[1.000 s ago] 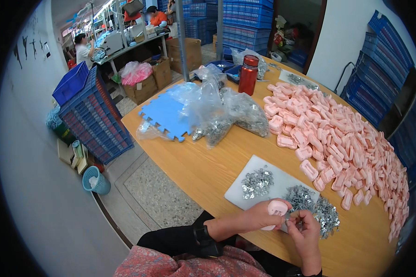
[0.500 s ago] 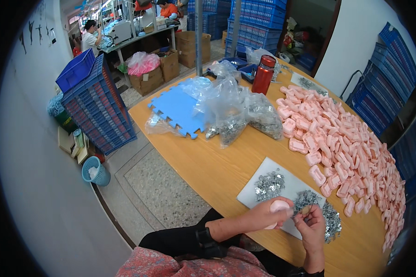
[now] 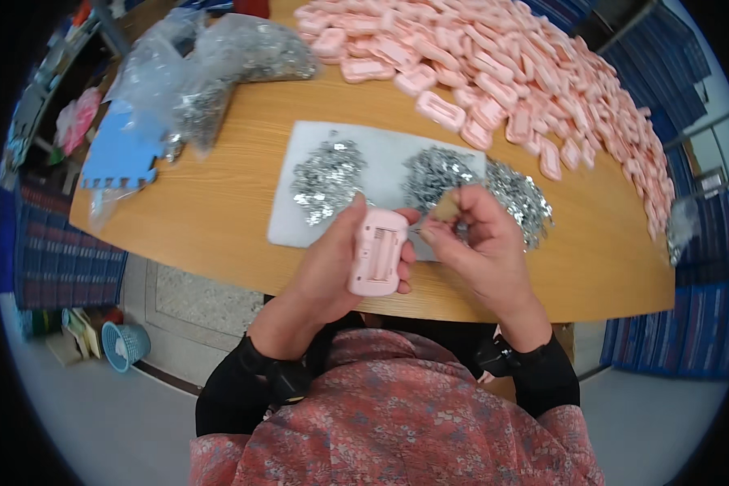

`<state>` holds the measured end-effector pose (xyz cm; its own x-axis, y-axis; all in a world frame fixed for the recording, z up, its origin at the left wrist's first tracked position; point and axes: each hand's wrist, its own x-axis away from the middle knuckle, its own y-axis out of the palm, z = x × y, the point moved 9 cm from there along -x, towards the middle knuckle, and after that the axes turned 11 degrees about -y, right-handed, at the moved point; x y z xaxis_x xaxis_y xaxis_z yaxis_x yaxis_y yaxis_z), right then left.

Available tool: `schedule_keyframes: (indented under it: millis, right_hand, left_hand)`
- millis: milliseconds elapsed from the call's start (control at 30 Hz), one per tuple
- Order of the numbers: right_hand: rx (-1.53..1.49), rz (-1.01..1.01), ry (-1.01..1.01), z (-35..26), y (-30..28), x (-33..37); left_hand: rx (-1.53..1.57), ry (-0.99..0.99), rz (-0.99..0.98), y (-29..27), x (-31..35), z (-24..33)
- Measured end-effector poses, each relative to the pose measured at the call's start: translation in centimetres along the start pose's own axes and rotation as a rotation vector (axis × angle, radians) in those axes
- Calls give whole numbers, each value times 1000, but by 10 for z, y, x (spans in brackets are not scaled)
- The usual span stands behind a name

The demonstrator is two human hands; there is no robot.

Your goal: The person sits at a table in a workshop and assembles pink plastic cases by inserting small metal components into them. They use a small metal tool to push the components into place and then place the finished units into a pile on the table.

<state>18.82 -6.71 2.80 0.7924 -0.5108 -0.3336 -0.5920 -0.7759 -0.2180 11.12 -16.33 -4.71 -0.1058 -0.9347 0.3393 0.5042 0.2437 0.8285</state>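
In the centre of the frame, the left hand (image 3: 328,259) grasps a pale pink, rounded plastic casing (image 3: 378,253), its recessed slot facing up and its long side resting along the fingers. Just to its right, the right hand (image 3: 490,247) has its thumb and fingers curled toward each other beside a small tan piece (image 3: 445,207); whether that is gripped or worn on a fingertip, and whether a metal bit is pinched there too, I cannot tell. The likeliest trouble is a dropped part: the casing sits near the table's front edge, so a loosened left grip could let it slip over toward the lap. Small bits pinched by fingertips could spring away if pressed at an angle. Behind the hands, on a white flat board (image 3: 282,215), lie a pile of shiny silver metal pieces (image 3: 330,180) and a greyer heap of small metal parts (image 3: 435,174); a sweeping wrist could mix them. Another silver metal pile (image 3: 522,198) spreads past the board's right edge onto the brown wooden table (image 3: 194,219), where a brush of the right forearm might scatter it.
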Motion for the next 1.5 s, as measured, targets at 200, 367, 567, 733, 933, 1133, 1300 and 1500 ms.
schedule_keyframes:
  millis: [200, 367, 567, 733, 933, 1133, 1300, 1500]
  right_hand:
    - [118, -74, 52, 0, 0, 5]
    - [346, -128, -31, -9, 3, 1]
    - [695, -181, -309, -28, 20, 4]
    - [629, -127, -313, -17, 8, 5]
    - [446, -130, 50, 0, -7, 4]
    - [84, -165, 282, 21, 2, 16]
    - [56, -124, 231, 26, -5, 21]
    - [-117, -135, 346, 35, 3, 28]
  left_hand:
    - [-31, -13, 82, -3, -17, -10]
    - [-59, -60, 130, -2, -22, -16]
    - [-121, -145, 214, -12, -29, -26]
    - [-106, -167, 168, -13, -28, -26]
    - [-92, -164, 121, -8, -26, -27]
    - [-139, -157, 93, -2, -23, -29]
    - [-129, -136, 47, 1, -23, -25]
    - [-186, -147, 76, 3, -22, -27]
